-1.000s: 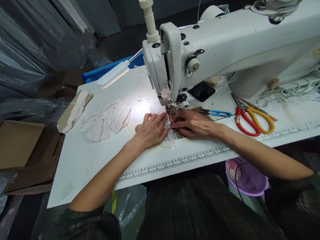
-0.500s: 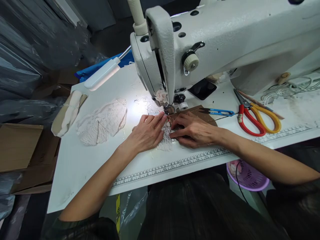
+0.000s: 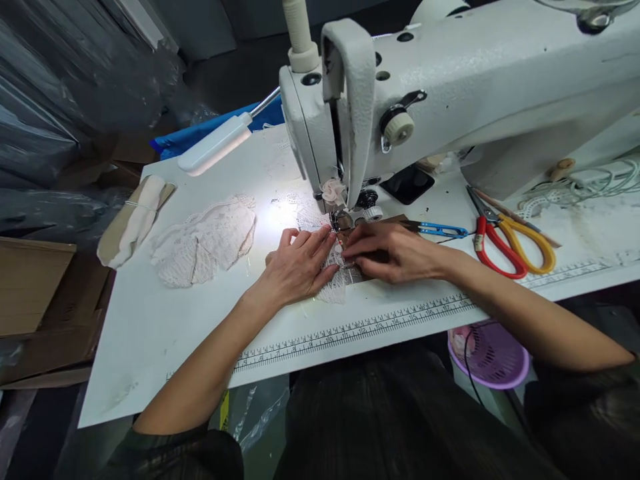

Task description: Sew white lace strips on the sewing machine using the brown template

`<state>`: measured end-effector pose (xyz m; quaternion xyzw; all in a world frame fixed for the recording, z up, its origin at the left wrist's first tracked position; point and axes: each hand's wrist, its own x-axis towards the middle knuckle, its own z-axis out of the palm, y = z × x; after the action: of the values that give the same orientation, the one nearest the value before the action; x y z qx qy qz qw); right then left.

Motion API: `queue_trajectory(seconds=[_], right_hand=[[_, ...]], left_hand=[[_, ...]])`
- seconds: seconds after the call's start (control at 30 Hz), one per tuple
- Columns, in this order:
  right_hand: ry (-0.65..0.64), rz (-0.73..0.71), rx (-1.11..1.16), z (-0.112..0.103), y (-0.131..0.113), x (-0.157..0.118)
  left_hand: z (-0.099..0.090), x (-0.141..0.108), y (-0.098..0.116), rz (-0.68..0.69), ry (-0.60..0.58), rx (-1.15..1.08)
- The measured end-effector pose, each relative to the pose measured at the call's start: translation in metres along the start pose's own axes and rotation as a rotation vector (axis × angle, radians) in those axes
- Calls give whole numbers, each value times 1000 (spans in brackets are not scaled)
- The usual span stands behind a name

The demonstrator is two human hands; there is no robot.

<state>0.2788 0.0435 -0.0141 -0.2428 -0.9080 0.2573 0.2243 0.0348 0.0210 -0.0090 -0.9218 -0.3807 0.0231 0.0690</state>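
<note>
White lace fabric lies under the presser foot of a white sewing machine. My left hand rests flat on the left side of the lace, fingers stretched toward the foot. Just right of the foot, my right hand is closed, with thumb and fingertips pinched at the lace's right edge. Its fingertips partly hide what they grip. A dark flat piece shows beneath my right hand.
A folded white lace piece lies left, beside a tied fabric bundle. Blue thread snips and red-and-yellow scissors lie right. A lamp shines at the needle. A purple basket sits below the table edge.
My right hand has lifted slightly and drawn its fingers into a pinch at the lace edge, baring more of the dark piece. My left hand stays nearly still. The view has shifted a little.
</note>
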Motion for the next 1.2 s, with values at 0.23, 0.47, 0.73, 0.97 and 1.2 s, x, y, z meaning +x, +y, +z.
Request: queue_trajectory(seconds=[0.23,0.47,0.73,0.97,1.2], right_hand=[[29,12,-191,12,4,-3],[51,22,-167,16,5,-4],[117,57,-221,23,2,3],[76,78,-333,26,-4,5],[96,62,-309,25,-2,1]], left_hand=[[4,-1,0,-19,54,-48],[7,-3,1,-51,155,-145],[1,1,-12,8,124,-72],[-3,2,-18,14,67,-130],[-2,1,-18,-40,70,-251]])
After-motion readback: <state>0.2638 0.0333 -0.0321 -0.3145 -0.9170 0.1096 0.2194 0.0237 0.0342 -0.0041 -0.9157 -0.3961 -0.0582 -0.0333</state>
